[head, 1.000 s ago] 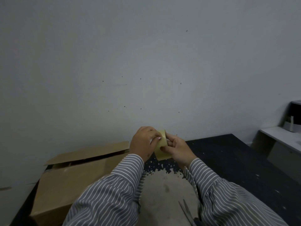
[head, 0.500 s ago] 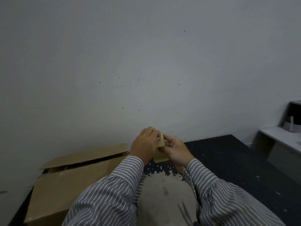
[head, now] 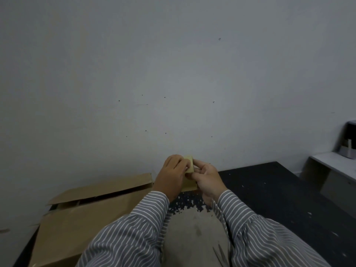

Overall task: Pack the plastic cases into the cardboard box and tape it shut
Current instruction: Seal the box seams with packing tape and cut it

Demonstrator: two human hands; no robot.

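Observation:
A roll of yellowish packing tape (head: 189, 166) is held up between both hands above the table. My left hand (head: 171, 178) grips its left side, fingers curled over the top edge. My right hand (head: 207, 177) pinches its right side with thumb and fingers. The cardboard box (head: 81, 220) lies low at the left, its near flap folded down and the far flap (head: 104, 189) slightly raised, leaving a dark gap. No plastic cases are visible.
A dark table (head: 279, 199) with a worn pale patch (head: 194, 234) lies under my arms. Scissors (head: 221, 255) lie near the bottom edge between my sleeves. A white shelf (head: 335, 166) with a dark appliance (head: 349, 143) stands at the right. A plain wall is close ahead.
Both hands have stayed on the tape roll and turned it a little, and the fingers have shifted on it. The view has dipped and risen slightly. The box has not moved.

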